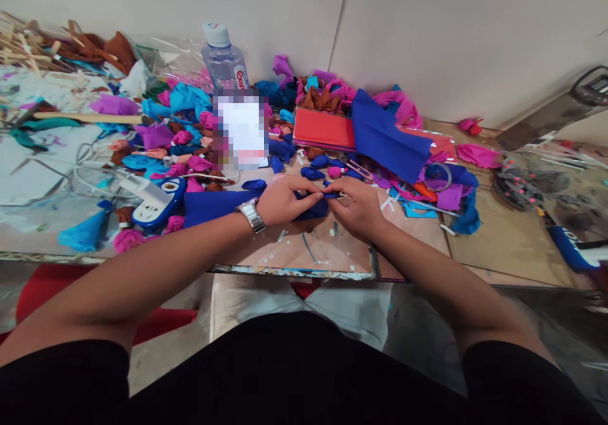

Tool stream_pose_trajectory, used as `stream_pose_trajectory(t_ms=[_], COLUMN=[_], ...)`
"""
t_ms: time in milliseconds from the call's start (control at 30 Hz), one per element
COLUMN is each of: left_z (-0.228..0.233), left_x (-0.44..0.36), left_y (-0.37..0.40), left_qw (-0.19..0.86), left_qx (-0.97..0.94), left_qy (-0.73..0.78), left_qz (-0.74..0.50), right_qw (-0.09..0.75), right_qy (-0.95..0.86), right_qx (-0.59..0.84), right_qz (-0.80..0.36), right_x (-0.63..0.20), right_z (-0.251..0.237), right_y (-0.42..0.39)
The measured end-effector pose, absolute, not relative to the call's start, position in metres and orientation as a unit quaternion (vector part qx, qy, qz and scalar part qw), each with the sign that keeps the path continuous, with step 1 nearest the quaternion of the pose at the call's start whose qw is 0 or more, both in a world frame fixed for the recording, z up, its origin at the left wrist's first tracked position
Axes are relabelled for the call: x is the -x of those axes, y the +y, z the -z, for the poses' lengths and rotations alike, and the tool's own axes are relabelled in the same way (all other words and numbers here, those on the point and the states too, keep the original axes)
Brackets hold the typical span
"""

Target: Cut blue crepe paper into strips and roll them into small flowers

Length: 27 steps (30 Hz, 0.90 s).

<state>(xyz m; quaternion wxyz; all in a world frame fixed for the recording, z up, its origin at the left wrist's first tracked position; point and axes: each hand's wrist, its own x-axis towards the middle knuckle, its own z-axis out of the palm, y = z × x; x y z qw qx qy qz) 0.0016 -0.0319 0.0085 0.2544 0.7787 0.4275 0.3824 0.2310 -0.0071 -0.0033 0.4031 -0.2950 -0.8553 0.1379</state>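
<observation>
My left hand [287,198], with a metal watch [251,215] on its wrist, and my right hand [357,206] meet near the table's front edge. Between their fingertips they pinch a dark blue piece of thin cloth-like material [314,209]; part of it is hidden by the fingers. A flat sheet of the same blue [209,208] lies partly under my left wrist. Just beyond the hands are small blue twisted bundles [312,173] and a slim pink tool [360,168]. Farther back, a larger blue sheet [387,137] leans against a red flat box [324,128].
A water bottle [223,61] stands behind a pixelated white object [241,127]. Left are a blue-and-white power strip [159,204] with a charger and cable, and colourful bundles [154,135]. A tape roll [437,177] and cardboard [503,247] lie right. The wall rises behind.
</observation>
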Motion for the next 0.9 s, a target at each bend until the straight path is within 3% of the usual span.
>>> stream_pose_trajectory(t_ms=[900], left_z=[-0.0067], left_x=[-0.0040], left_y=[-0.0342], left_qw=[0.208], left_qx=[-0.782], left_qy=[0.438], left_qz=[-0.392], right_qw=[0.418], right_qy=[-0.839], right_qx=[0.313], right_qz=[-0.156], right_x=[-0.2293], right_z=[-0.0029], right_y=[-0.0137])
